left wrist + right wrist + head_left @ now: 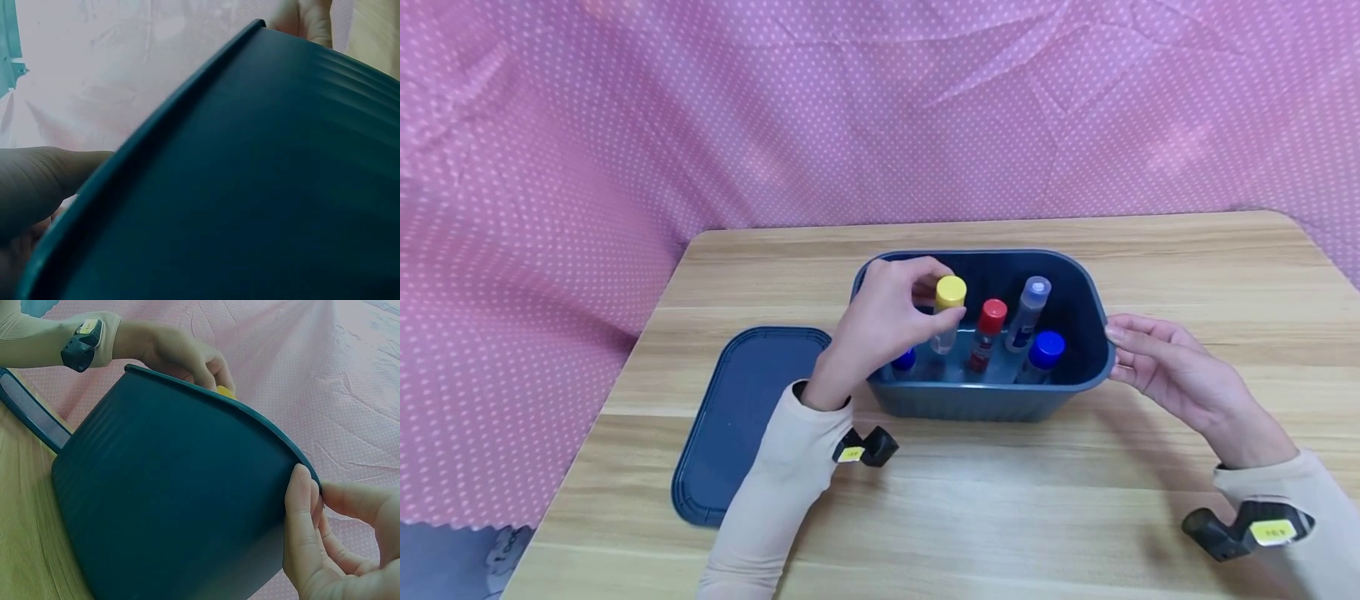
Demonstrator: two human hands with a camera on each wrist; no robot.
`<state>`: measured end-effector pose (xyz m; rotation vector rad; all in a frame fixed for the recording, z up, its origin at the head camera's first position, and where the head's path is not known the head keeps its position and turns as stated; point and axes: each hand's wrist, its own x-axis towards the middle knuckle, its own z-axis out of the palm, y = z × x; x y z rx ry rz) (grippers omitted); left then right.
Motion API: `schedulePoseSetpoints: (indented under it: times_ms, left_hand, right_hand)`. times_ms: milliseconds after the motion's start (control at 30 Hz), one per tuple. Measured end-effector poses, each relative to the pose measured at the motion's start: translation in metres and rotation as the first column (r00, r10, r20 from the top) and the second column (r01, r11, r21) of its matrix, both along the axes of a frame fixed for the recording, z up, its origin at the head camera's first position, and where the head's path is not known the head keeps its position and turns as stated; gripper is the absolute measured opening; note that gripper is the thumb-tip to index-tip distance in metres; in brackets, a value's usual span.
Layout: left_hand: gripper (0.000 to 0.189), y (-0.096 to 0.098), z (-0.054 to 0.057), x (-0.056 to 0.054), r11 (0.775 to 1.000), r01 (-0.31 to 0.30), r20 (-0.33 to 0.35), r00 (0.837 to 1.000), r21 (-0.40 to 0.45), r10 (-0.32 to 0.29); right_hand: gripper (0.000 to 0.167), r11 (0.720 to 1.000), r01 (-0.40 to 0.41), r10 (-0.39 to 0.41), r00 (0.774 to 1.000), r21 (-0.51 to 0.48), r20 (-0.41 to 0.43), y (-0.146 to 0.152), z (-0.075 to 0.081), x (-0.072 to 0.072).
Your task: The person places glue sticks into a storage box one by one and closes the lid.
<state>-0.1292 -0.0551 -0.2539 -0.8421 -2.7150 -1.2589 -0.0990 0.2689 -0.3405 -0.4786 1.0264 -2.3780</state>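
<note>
A dark blue bin (985,392) stands mid-table with several capped bottles upright inside. My left hand (925,296) reaches over its left rim and pinches the yellow-capped bottle (950,293) near the cap. Beside it stand a red-capped bottle (991,321), a clear-capped one (1033,300) and a blue-capped one (1045,350). My right hand (1116,350) holds the bin's right rim; in the right wrist view its thumb and fingers (300,506) pinch that rim (275,440). The left wrist view shows mostly the bin's outer wall (250,187).
The bin's dark blue lid (745,417) lies flat on the wooden table (1000,500), left of the bin and under my left forearm. A pink dotted cloth (625,167) hangs behind and to the left of the table.
</note>
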Motion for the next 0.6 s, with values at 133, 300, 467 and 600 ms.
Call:
schedulePoseSetpoints:
  times_ms: [133, 300, 467, 600]
  left_hand:
    - [0.026, 0.003, -0.002, -0.001, 0.998, -0.006, 0.043, 0.999, -0.069, 0.009]
    - [0.027, 0.006, -0.004, -0.004, 0.985, -0.02, 0.083, 0.996, -0.169, 0.035]
    - [0.027, 0.008, -0.008, -0.007, 0.976, -0.024, 0.116, 0.992, -0.216, 0.05]
    - [0.027, 0.01, -0.011, -0.008, 0.97, -0.032, 0.133, 0.989, -0.241, 0.065]
  right_hand:
    - [0.041, 1.0, -0.001, 0.001, 1.0, 0.001, 0.006, 0.0, 0.0, 0.0]
    - [0.04, 1.0, -0.004, 0.004, 1.0, 0.004, 0.008, 0.0, 0.001, 0.0]
    - [0.041, 1.0, 0.0, 0.0, 1.0, 0.003, 0.004, 0.0, 0.001, -0.001]
    - [0.041, 1.0, 0.002, -0.002, 1.0, -0.001, 0.003, 0.0, 0.001, 0.0]
